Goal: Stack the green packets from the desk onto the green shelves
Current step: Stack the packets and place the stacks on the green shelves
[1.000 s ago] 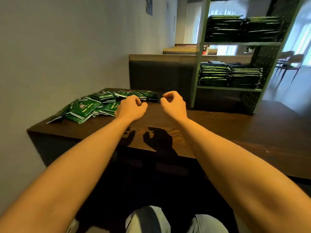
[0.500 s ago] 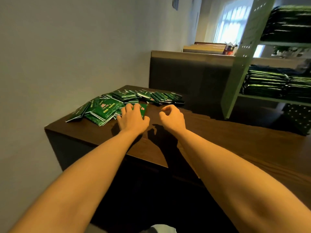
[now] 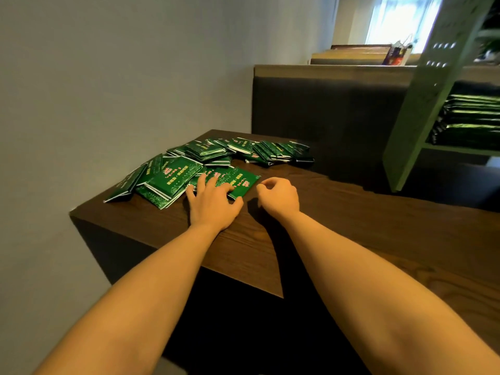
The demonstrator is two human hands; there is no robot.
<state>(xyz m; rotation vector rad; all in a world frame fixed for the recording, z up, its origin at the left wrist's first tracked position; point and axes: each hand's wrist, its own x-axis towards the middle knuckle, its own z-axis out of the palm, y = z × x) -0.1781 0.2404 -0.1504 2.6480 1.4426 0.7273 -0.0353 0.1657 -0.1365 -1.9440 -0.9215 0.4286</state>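
Several green packets (image 3: 211, 161) lie in a loose pile at the left end of the dark wooden desk (image 3: 351, 223), against the wall. My left hand (image 3: 212, 200) rests flat on the nearest packet (image 3: 239, 180), fingers spread over it and thumb at its near edge. Just right of that packet hovers my right hand (image 3: 278, 197), its fingers curled and holding nothing. The green shelves (image 3: 430, 87) stand on the desk at the right, with stacked green packets (image 3: 470, 117) on one shelf.
A grey wall (image 3: 108, 90) runs along the left of the desk. Behind the desk rises a dark padded partition (image 3: 324, 104). The desk's left front corner (image 3: 74, 212) is close to the pile. Bare wood lies between my right hand and the shelves.
The view has swung left and down toward the pile. My left hand has reached forward from a loose fist onto the nearest packet; my right hand stays curled beside it.
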